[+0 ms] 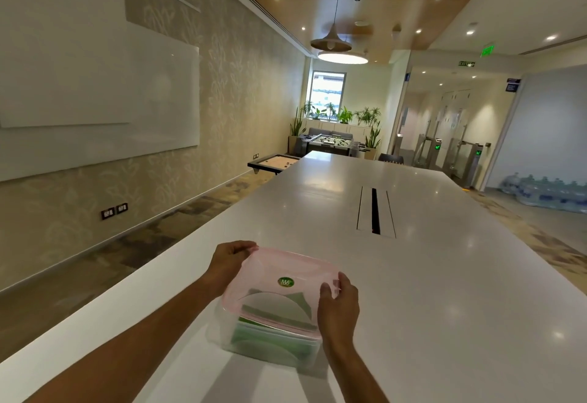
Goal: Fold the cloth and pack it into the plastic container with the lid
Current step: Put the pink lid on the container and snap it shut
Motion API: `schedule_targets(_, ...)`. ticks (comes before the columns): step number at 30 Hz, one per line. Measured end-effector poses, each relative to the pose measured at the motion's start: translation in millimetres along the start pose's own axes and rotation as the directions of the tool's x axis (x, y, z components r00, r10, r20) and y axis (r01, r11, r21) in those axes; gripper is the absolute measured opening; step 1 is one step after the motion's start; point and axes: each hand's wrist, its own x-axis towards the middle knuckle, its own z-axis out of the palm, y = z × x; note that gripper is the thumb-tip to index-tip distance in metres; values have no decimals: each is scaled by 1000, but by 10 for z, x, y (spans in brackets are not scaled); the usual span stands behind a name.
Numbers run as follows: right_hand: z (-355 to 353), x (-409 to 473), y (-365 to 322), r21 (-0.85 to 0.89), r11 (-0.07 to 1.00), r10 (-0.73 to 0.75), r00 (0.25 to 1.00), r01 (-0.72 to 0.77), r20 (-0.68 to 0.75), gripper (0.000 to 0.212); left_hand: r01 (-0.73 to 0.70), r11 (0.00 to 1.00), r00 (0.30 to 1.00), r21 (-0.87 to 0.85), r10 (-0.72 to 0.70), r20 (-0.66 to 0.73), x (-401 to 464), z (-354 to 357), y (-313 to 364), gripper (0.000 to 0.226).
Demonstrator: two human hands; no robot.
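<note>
A clear plastic container stands on the white table near its front edge. Inside it lies the folded green cloth, seen through the wall. A translucent pink lid with a round green sticker rests tilted over the container's top. My left hand grips the lid's far left corner. My right hand holds the lid's right edge, thumb on top.
The long white table stretches away, with a cable slot in its middle. Its left edge drops to a carpeted floor along a wall with a whiteboard. Water bottles lie on the floor at far right.
</note>
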Motion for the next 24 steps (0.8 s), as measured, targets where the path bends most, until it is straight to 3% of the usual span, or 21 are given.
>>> schedule_targets(8, 43, -25, 108, -147, 987, 79, 990, -61, 119, 50, 115, 974, 993, 196, -113, -22, 30, -118, -139, 15)
schedule_targets(15, 54, -65, 118, -328, 945, 40, 985, 18, 169, 52, 146, 929, 989, 340, -138, -46, 10, -121, -128, 21)
schedule_targets(24, 82, 183, -56, -291, 945, 240, 921, -149, 307, 58, 166, 886, 985, 433, -131, -109, -5, 37, -58, 23)
